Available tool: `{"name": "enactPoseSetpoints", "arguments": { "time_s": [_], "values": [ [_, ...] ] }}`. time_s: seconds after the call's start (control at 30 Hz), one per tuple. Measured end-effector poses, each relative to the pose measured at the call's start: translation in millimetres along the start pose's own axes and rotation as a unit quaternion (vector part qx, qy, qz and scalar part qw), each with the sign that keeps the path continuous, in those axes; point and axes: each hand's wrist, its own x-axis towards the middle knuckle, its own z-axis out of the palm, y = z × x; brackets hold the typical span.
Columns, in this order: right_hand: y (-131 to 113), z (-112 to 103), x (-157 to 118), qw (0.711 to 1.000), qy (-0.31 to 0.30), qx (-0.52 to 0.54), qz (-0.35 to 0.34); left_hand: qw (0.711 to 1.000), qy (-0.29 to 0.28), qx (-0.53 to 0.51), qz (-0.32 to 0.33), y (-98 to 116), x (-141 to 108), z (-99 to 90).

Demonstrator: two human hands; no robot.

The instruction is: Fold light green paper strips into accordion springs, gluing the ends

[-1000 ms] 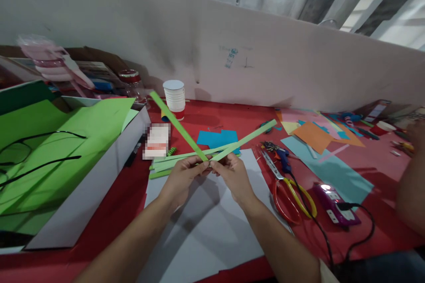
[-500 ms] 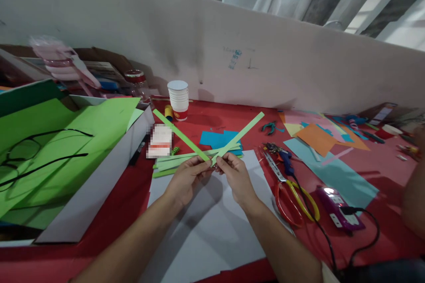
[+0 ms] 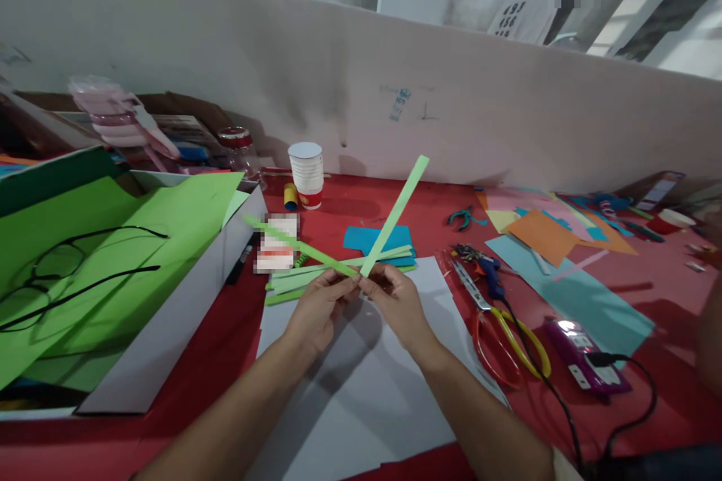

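Over a white sheet of paper, my left hand pinches the lower end of a bright green paper strip, which slants up to the left. Close beside it, my right hand pinches the end of a pale green paper strip that points up to the right. The two ends meet between my fingertips; exactly how they overlap is hidden. Behind my left hand lies a pile of green paper strips. Blue paper pieces lie past the strips.
A box on the left holds green paper and eyeglasses. Stacked paper cups stand behind. To the right are scissors, a blue glue gun, small pliers, a purple device with a cable and coloured sheets.
The bright green strip has tilted lower to the left, and the pale strip stands more upright. Both hands keep their pinch. The person beyond the partition has moved right.
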Motion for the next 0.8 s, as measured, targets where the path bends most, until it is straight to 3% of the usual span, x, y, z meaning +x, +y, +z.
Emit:
{"name": "enactPoseSetpoints", "arguments": {
  "time_s": [0.13,0.33,0.57,0.8],
  "values": [
    [-1.7,0.5,1.1,0.999,0.006,0.026,0.024,1.0,0.005,-0.004,-0.009,0.6,-3.5,3.9],
    [1.0,0.9,2.7,0.995,0.028,0.07,0.068,0.995,0.021,0.058,0.074,-1.2,-7.1,9.4],
    [5.7,0.2,1.6,0.991,0.019,0.111,0.07,0.988,0.011,0.112,0.109,-6.2,-6.4,9.1],
    [3.4,-1.5,4.8,0.962,-0.017,0.249,0.114,0.982,-0.021,0.133,0.129,-8.9,-8.9,8.9]
  ]
}}
